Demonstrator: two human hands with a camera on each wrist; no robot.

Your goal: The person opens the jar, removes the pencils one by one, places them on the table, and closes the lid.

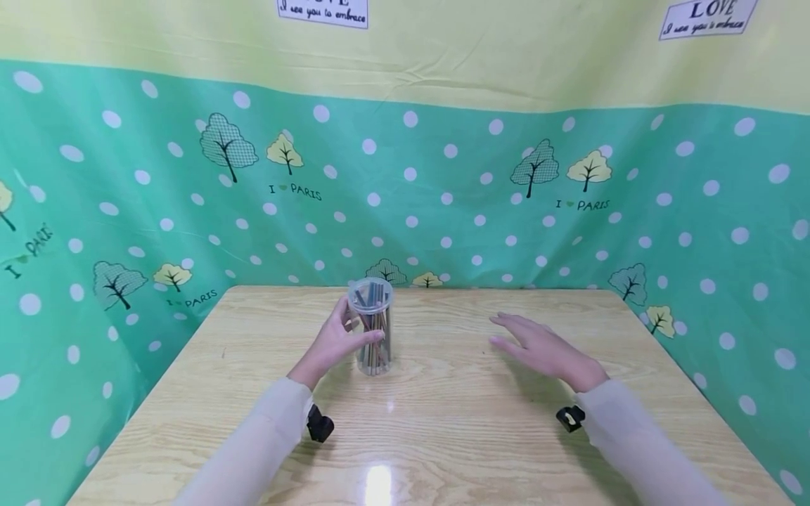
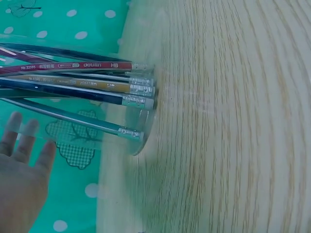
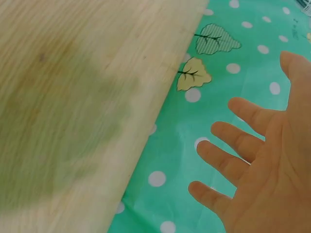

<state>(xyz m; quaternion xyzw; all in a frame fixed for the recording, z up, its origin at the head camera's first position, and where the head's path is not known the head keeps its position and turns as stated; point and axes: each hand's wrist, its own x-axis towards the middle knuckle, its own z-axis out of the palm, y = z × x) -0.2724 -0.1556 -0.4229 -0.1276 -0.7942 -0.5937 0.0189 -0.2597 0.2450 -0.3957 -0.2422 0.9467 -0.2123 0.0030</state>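
Note:
A clear plastic cylinder of pencils (image 1: pixel 375 362) stands upright on the wooden table, left of the middle. My left hand (image 1: pixel 333 343) holds it from the left side, with the thumb across the front and the other fingers at its far left side. In the left wrist view those fingers show at the clear wall. Several pencils (image 2: pixel 97 86) lean inside; red, yellow, dark blue and green ones can be told apart, eraser ends down. My right hand (image 1: pixel 538 346) hovers over the right part of the table, fingers extended and spread, holding nothing.
The light wood table (image 1: pixel 443 436) ends at a green dotted curtain (image 1: pixel 411 176) behind and at both sides. Black bands with mounts (image 1: pixel 319 424) sit at both wrists.

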